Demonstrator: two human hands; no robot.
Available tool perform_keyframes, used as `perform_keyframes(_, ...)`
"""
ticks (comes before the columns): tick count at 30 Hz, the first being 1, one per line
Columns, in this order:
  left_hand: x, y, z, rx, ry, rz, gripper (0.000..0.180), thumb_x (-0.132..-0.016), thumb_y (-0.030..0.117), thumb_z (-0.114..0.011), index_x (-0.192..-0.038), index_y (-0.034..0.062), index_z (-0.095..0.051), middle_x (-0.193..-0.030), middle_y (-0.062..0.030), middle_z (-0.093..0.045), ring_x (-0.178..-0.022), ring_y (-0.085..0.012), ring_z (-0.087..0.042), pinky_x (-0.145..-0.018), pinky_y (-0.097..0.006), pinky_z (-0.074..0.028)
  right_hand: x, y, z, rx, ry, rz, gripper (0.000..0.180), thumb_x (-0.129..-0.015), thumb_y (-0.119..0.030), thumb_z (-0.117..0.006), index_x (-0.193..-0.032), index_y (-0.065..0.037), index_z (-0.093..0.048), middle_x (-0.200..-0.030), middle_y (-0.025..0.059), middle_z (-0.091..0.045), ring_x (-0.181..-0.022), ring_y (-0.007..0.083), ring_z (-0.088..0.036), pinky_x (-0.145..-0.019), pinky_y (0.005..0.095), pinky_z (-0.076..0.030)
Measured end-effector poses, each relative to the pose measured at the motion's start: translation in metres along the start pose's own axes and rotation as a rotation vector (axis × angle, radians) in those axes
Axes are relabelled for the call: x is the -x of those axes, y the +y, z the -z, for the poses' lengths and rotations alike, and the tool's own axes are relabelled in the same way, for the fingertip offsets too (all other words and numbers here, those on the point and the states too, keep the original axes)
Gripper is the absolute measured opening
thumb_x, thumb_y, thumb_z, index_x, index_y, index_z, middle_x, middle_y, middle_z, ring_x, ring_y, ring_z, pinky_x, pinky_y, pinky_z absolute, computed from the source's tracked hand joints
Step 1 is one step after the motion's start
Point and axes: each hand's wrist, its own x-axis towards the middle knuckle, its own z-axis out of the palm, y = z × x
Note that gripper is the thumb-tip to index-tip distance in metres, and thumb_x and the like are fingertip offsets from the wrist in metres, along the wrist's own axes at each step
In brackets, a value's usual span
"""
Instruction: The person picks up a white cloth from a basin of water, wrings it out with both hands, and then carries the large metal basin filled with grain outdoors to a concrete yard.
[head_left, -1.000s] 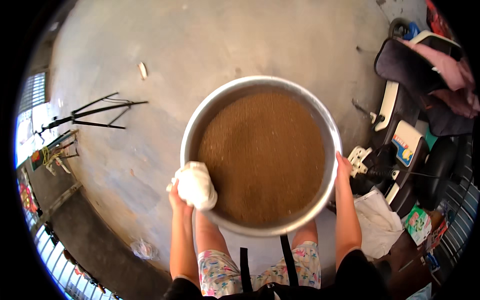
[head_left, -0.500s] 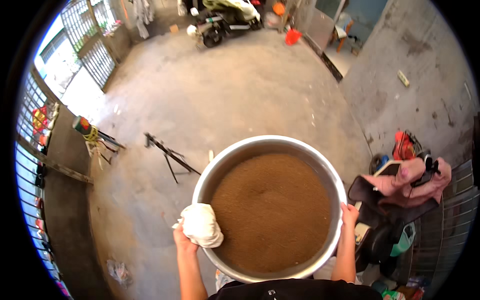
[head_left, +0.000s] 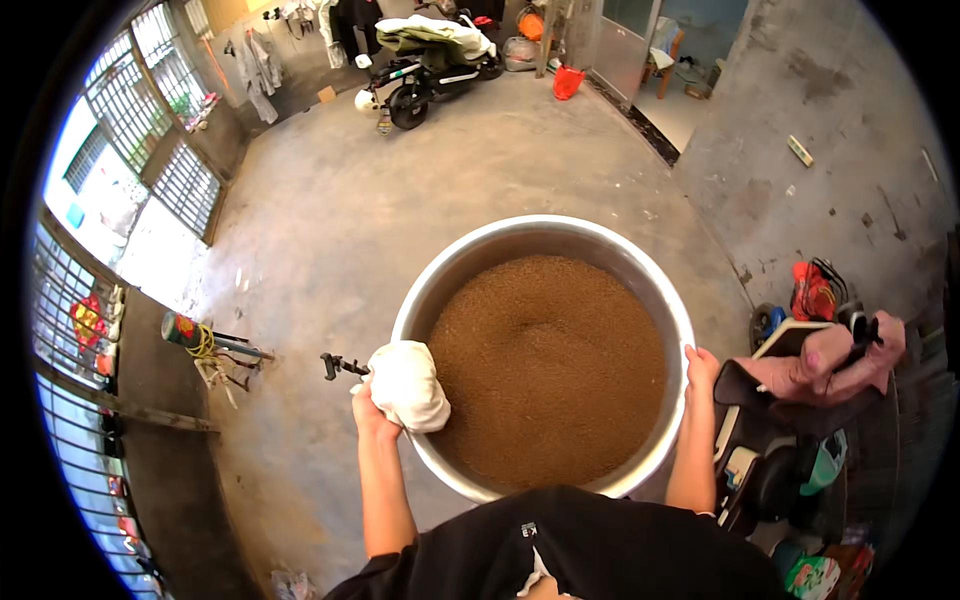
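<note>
A large round metal basin (head_left: 541, 223) is held out in front of my body, filled with a fine brown grainy material (head_left: 550, 370) that dips slightly near its middle. My left hand (head_left: 374, 413) grips the basin's left side through a bunched white cloth (head_left: 408, 386), which covers that stretch of rim and hides most of the fingertips. At the opposite side, my right hand (head_left: 702, 368) is closed on the bare rim, its fingers partly out of sight beneath the edge.
A phone-holder tripod (head_left: 338, 367) stands left of the basin, mostly hidden by it. Farther left is a stand with yellow cord (head_left: 205, 342). A scooter (head_left: 425, 85) and a red bucket (head_left: 567, 83) are at the back. To the right, a pink-covered vehicle (head_left: 815, 360) stands by the wall.
The basin, with both hands still on it, sits higher in the picture. The view has tilted up, showing more of the back wall and my black shirt. The tripod is now largely covered.
</note>
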Motion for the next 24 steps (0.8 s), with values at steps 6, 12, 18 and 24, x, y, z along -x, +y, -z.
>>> perform_keyframes(6, -0.055, 0.044, -0.068, -0.088, 0.023, -0.109, 0.036, -0.086, 0.022, -0.038, -0.111, -0.0014, -0.049, -0.108, -0.0154, -0.057, -0.099, -0.0285, -0.056, -0.087, -0.042, -0.046, -0.066, -0.026, -0.112, -0.054, -0.159, -0.102, 0.032, -0.077, -0.015, -0.066, -0.099, 0.007, -0.059, -0.089, 0.0105, -0.063, -0.08, 0.017, -0.057, -0.074, 0.029, -0.044)
perform_keyframes(12, -0.106, 0.076, -0.066, -0.003, 0.126, -0.2, 0.036, -0.087, 0.023, -0.038, -0.11, -0.0018, -0.049, -0.109, -0.0156, -0.057, -0.099, -0.029, -0.056, -0.087, -0.042, -0.046, -0.106, -0.095, -0.231, -0.076, -0.294, -0.053, 0.036, -0.078, -0.015, -0.065, -0.104, 0.009, -0.056, -0.095, 0.0138, -0.062, -0.086, 0.0182, -0.057, -0.077, 0.0295, -0.043)
perform_keyframes(18, -0.182, 0.143, -0.049, 0.142, 0.185, -0.283, 0.036, -0.087, 0.022, -0.035, -0.109, -0.0031, -0.05, -0.107, -0.0164, -0.058, -0.098, -0.0295, -0.057, -0.087, -0.042, -0.046, -0.094, -0.193, -0.373, 0.056, -0.391, 0.107, 0.034, -0.079, -0.014, -0.064, -0.103, 0.008, -0.057, -0.094, 0.0133, -0.062, -0.084, 0.0183, -0.057, -0.077, 0.0298, -0.044)
perform_keyframes(24, -0.228, 0.206, -0.048, 0.26, 0.27, -0.368, 0.037, -0.086, 0.021, -0.033, -0.108, -0.0033, -0.051, -0.105, -0.0166, -0.059, -0.095, -0.0291, -0.058, -0.087, -0.042, -0.046, -0.091, -0.262, -0.502, 0.008, -0.533, 0.169, 0.031, -0.08, -0.013, -0.063, -0.102, 0.007, -0.058, -0.093, 0.0122, -0.063, -0.085, 0.017, -0.057, -0.077, 0.0296, -0.044)
